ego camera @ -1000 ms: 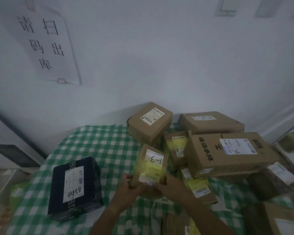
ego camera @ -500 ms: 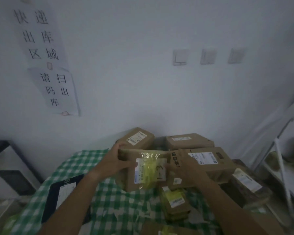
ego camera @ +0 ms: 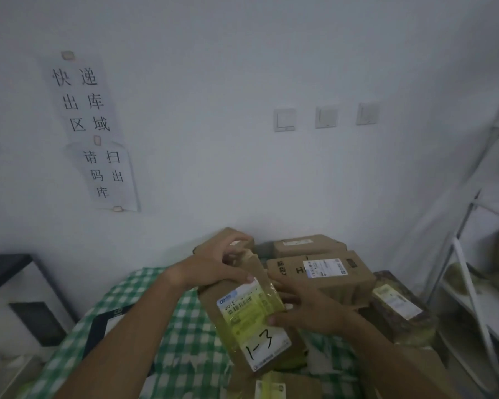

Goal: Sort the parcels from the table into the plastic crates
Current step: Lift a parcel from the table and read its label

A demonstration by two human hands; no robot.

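Note:
I hold a small brown cardboard parcel [ego camera: 242,321] above the green checked table [ego camera: 190,358]; its yellow-taped label has "1-3" written on it by hand. My left hand [ego camera: 216,264] grips the parcel's upper end. My right hand [ego camera: 306,309] holds its right side with the thumb on the label. Behind it lie more brown parcels: a large box with a white label [ego camera: 326,272] and a flat one [ego camera: 306,244] against the wall. No plastic crate is in view.
A dark mottled parcel [ego camera: 398,306] lies at the table's right edge, a black box [ego camera: 104,323] sits under my left arm, and another taped parcel [ego camera: 274,387] lies below. A white metal shelf rack [ego camera: 473,283] stands at right. Paper signs [ego camera: 98,133] hang on the wall.
I lifted the parcel off the table and turned it in both hands, from upright through sideways to label facing me. My head tilted upward, showing more wall.

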